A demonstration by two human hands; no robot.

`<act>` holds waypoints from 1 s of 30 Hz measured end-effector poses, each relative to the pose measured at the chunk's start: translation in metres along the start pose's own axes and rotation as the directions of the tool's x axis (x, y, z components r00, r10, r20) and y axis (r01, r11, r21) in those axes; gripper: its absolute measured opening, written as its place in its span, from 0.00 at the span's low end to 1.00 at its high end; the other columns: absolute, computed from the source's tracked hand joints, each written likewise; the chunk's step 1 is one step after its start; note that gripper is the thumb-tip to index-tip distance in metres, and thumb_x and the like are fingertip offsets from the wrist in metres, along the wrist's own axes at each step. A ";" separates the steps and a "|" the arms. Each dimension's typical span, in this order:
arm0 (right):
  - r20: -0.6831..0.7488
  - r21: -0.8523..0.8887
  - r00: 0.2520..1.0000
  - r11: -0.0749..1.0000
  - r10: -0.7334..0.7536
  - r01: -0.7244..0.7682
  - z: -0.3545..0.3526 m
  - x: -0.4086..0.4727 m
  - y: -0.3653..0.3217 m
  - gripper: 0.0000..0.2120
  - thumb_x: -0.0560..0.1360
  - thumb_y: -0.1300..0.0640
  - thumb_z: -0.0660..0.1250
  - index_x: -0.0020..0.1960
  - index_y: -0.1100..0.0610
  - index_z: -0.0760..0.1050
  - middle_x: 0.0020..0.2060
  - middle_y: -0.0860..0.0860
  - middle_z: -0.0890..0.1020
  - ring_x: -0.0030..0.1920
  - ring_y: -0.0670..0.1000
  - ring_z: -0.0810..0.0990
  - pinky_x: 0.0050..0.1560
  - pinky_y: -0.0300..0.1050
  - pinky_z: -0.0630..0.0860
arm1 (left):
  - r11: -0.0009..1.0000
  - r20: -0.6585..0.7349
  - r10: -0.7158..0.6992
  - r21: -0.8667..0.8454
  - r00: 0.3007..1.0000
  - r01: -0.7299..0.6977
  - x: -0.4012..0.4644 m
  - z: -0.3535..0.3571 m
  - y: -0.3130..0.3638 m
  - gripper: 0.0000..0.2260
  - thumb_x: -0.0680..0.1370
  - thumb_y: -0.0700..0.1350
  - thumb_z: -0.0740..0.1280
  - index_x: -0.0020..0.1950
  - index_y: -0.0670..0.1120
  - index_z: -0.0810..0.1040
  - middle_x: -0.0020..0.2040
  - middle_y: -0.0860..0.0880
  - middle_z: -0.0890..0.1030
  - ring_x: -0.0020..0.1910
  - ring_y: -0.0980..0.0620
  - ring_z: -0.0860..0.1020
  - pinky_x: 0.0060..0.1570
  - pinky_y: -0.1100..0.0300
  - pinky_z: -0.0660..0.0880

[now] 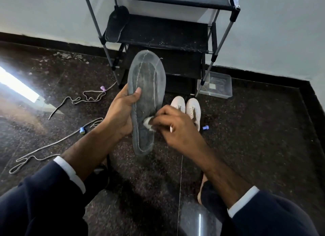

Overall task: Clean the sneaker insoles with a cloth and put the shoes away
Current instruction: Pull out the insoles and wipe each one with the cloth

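Grey insole (146, 88) held above the floor, long axis near upright, toe up toward the rack (163, 31) — left hand (121, 112) clamped around its edge; right hand (174, 125) pinching a cloth (147, 122) against its heel half.

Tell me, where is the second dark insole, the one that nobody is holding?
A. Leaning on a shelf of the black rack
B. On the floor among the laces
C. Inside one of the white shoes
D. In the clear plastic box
A: the second dark insole leans at the left end of the black rack, on its middle shelf.
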State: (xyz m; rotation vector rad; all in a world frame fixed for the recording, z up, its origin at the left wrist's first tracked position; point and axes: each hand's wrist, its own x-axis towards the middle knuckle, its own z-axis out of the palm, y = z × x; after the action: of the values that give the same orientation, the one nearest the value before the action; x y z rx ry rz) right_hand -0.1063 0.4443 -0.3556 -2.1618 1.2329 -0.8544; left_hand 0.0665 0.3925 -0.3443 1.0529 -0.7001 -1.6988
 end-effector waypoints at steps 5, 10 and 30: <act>0.100 0.292 0.991 0.949 0.091 -0.117 0.010 0.000 -0.014 0.07 0.73 0.65 0.74 0.51 0.60 0.85 0.48 0.49 0.81 0.49 0.43 0.81 0.52 0.37 0.78 | 0.996 0.025 -0.027 -0.080 0.999 0.029 0.007 -0.010 0.008 0.19 0.84 0.44 0.61 0.73 0.38 0.69 0.68 0.33 0.76 0.66 0.35 0.78 0.58 0.40 0.79; -0.092 0.570 0.920 0.778 0.381 -0.265 -0.001 0.013 -0.003 0.08 0.72 0.66 0.75 0.50 0.56 0.85 0.45 0.50 0.85 0.46 0.47 0.82 0.50 0.39 0.77 | 0.997 0.144 -0.044 -0.057 0.989 0.052 -0.001 -0.004 0.001 0.21 0.82 0.43 0.63 0.75 0.39 0.67 0.68 0.32 0.76 0.65 0.35 0.77 0.63 0.42 0.77; -0.014 -0.140 0.989 0.980 -0.147 0.144 -0.002 0.007 -0.011 0.13 0.73 0.69 0.72 0.56 0.59 0.84 0.51 0.52 0.79 0.54 0.50 0.76 0.56 0.41 0.74 | 0.951 0.241 -0.238 -0.138 0.941 0.276 -0.011 0.010 -0.012 0.31 0.85 0.61 0.51 0.75 0.39 0.71 0.72 0.37 0.74 0.70 0.41 0.75 0.67 0.49 0.75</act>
State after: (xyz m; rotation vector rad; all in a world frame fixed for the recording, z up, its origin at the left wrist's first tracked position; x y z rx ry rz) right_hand -0.0989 0.4432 -0.3449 -2.3842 1.1885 -0.8792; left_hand 0.0542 0.4066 -0.3461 0.8711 -0.5605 -2.0885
